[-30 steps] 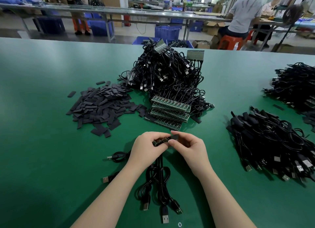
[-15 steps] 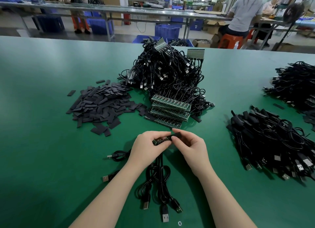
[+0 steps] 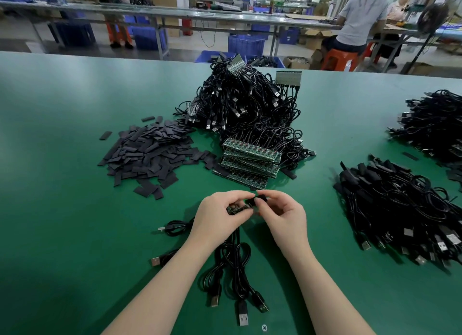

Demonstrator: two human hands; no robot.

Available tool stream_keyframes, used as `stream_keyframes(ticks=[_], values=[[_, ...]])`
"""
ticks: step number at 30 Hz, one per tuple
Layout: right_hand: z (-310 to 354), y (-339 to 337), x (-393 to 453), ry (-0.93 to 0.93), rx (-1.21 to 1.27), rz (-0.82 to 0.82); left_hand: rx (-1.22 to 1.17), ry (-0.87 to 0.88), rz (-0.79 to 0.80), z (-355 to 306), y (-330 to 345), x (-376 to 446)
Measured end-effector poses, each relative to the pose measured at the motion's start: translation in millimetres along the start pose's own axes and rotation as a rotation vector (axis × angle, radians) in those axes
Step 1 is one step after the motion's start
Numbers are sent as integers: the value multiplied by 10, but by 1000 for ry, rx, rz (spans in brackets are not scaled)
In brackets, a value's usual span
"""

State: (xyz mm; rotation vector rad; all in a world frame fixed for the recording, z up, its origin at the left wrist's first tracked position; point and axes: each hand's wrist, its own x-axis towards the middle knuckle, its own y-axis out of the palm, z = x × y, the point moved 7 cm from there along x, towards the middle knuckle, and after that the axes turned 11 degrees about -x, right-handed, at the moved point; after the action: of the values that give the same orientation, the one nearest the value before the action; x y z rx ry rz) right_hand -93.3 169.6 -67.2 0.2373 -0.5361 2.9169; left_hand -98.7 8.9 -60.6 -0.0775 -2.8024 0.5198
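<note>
Right now the risk sits at the mouth of the black sleeve [image 3: 260, 200]. If I bring it on crooked, its edge may snag on a corner or a part of the small board [image 3: 237, 208] and buckle, and a hard shove might strain the joint where the cables [image 3: 235, 254] meet the board. A loose pinch could also let the sleeve drop.

My left hand [image 3: 220, 215] is curled around the board, thumb and fingers clamped on it. My right hand [image 3: 285, 218] pinches the sleeve between thumb and forefinger. Both are held above the green table [image 3: 75, 234], just on my side of the stack of board strips [image 3: 250, 159], near it but apart.

The board's long axis runs left to right, rising a little to the right. Its free end points at the sleeve, which touches or nearly touches it — I cannot tell which. The cables trail from under my left hand toward me, away from the stack. A pile of loose sleeves [image 3: 150, 152] lies left of the stack.
</note>
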Motion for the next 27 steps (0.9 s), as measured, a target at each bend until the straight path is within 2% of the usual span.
stream_keyframes(ticks=[4, 11, 27], values=[[33, 6, -15, -14, 1, 16, -3, -13, -33, 10, -34, 2], [83, 6, -25, -14, 140, 54, -40, 5, -13, -40, -18, -13], [91, -18, -21, -19, 93, 45, -59, 3, -24, 3, -16, 8]])
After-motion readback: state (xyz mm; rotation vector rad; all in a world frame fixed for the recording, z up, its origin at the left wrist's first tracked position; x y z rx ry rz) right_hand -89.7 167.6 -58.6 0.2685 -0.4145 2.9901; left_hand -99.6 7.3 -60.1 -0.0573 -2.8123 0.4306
